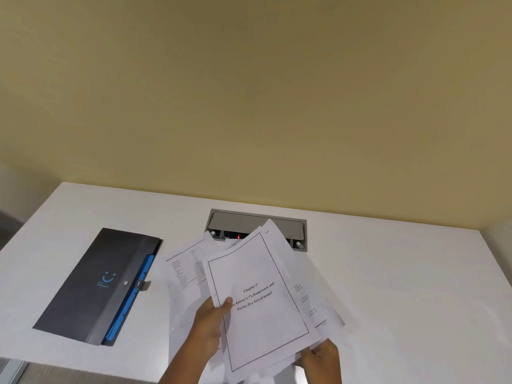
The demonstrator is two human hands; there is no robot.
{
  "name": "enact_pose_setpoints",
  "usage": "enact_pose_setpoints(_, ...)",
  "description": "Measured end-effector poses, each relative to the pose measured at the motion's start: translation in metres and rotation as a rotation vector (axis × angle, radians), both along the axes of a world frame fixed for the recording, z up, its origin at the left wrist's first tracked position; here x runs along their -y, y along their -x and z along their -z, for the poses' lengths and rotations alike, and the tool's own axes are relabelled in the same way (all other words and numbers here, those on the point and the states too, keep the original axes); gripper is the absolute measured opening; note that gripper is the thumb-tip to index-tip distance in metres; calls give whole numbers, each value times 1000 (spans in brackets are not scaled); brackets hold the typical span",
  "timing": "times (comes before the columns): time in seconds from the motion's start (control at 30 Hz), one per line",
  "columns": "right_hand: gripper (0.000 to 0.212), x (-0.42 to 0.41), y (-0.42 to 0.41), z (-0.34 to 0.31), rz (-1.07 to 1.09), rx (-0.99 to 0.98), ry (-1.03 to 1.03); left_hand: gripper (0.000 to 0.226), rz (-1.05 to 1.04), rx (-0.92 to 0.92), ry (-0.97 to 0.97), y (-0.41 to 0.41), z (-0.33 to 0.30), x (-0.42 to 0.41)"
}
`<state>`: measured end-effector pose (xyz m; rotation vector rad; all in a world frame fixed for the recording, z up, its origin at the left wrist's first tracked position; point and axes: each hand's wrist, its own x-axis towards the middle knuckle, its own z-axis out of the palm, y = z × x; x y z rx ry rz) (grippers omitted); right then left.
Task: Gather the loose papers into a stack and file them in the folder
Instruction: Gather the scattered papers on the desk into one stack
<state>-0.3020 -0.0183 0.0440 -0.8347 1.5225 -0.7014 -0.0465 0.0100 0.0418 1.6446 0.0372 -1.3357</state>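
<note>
A loose, uneven bunch of white printed papers [257,314] is held above the white table [401,286], its top sheet a bordered page headed "Chapter 3". My left hand [209,325] grips the bunch's left edge, thumb on the top sheet. My right hand [318,356] holds the lower right corner from beneath. More sheets fan out behind: one with a table [187,268] to the left, others to the right [310,300]. The dark grey folder [97,284] with blue inner tabs lies closed on the table, left of the papers.
A grey cable hatch [249,223] with a red light is set into the table behind the papers. A beige wall [249,92] rises right behind the table. The table's near edge runs at the lower left.
</note>
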Motion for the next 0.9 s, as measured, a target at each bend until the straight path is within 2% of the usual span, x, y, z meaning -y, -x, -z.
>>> enact_pose_setpoints(0.07,36,-2,-5,-3,-54,41,-9,23,-1,-14,10,-1,-5,0)
enact_pose_setpoints(0.23,25,-5,-18,-8,-201,75,-8,27,39,-78,-10,1,-10,-1)
enact_pose_setpoints(0.47,36,-5,-38,-8,-404,57,16,29,6,-58,-16,-3,-8,-5)
enact_pose_setpoints(0.63,33,7,-40,1,-566,47,18,28,-143,23,-38,-19,-4,-17)
enact_pose_setpoints(0.73,19,24,-36,7,-588,-43,46,32,-216,59,-101,-36,2,-32)
enact_pose_setpoints(0.83,33,46,-40,11,-591,-156,107,25,-268,73,-144,-53,8,-52)
enact_pose_setpoints(0.9,30,67,-49,14,-584,-223,145,21,-290,83,-167,-62,11,-64)
